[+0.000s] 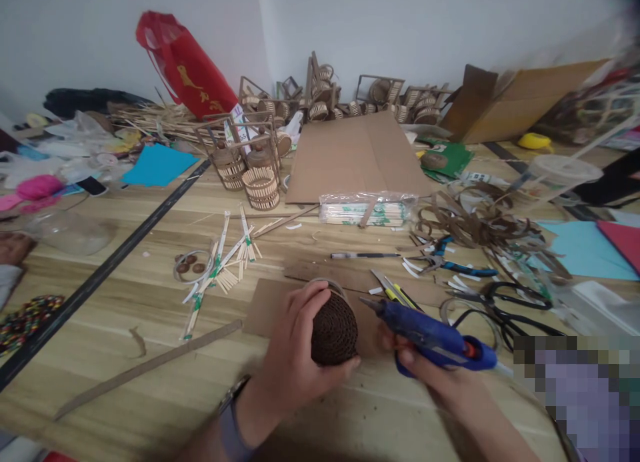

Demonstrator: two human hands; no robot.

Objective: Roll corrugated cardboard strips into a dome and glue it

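Observation:
My left hand (pixel 295 342) is closed round a dark brown coil of corrugated cardboard (pixel 335 329), with the spiral face turned up and to the right. The fingers lie along its far edge and the thumb presses its near edge. In my right hand (pixel 425 365) is a blue hot glue gun (pixel 435 339), gripped by its handle. Its nozzle points left and stands a little apart from the coil's right side. Below the coil lies a flat piece of cardboard (pixel 263 309), partly hidden by my left hand. A yellow utility knife (pixel 395 292) rests just beyond the nozzle.
Scissors (pixel 520 302), blue-handled pliers (pixel 460 265) and curled brown strips (pixel 460 215) lie to the right. A pen (pixel 365 255) and packaged sticks (pixel 365 212) lie ahead. Small slatted buckets (pixel 261 187) stand beyond loose sticks (pixel 220 269). A long strip (pixel 150 369) lies left.

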